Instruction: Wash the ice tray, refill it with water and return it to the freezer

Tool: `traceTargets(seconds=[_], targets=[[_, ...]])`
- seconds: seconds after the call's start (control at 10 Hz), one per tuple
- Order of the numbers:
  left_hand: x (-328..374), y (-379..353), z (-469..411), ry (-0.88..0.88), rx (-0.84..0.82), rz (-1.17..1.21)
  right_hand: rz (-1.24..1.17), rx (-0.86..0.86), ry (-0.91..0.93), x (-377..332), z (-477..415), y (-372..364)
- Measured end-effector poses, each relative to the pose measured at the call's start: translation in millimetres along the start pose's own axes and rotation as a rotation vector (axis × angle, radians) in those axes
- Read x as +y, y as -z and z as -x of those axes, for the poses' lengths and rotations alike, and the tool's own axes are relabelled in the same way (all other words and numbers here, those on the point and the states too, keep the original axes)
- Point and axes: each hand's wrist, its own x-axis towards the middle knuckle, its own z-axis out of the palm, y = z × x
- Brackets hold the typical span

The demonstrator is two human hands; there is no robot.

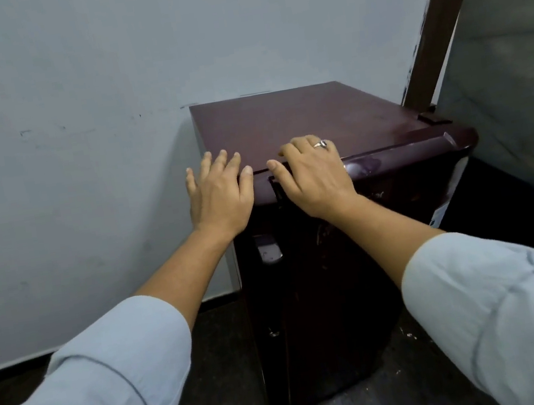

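Grey wall (69,93) | fridge (297,114) closed | left hand (219,195) flat on corner | right hand (313,174) curled over top edge

Maroon fridge (298,121) door shut, against the wall (69,93). Left hand (219,192) flat on its top front-left corner. Right hand (310,175) curls over the door's top edge
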Motion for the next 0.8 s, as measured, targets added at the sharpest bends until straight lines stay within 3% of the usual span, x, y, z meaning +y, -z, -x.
traceTargets(seconds=[0.2,0.5,0.6,0.8], targets=[[-4.0,-7.0,-2.7,-0.068,0.087,-0.073,-0.031,-0.005,-0.041,6.0,-7.2,-16.8],[5.7,5.8,3.3,-0.112,0.065,-0.207,-0.034,-0.041,-0.011,4.6,4.0,-9.7],[12.2,-2.9,24.9,-0.106,0.083,-0.272,-0.043,-0.055,-0.010,10.7,41.5,-6.6],[56.8,-37.5,109.6,-0.362,0.015,-0.175,-0.098,-0.115,-0.091,38.9,167.2,11.0]])
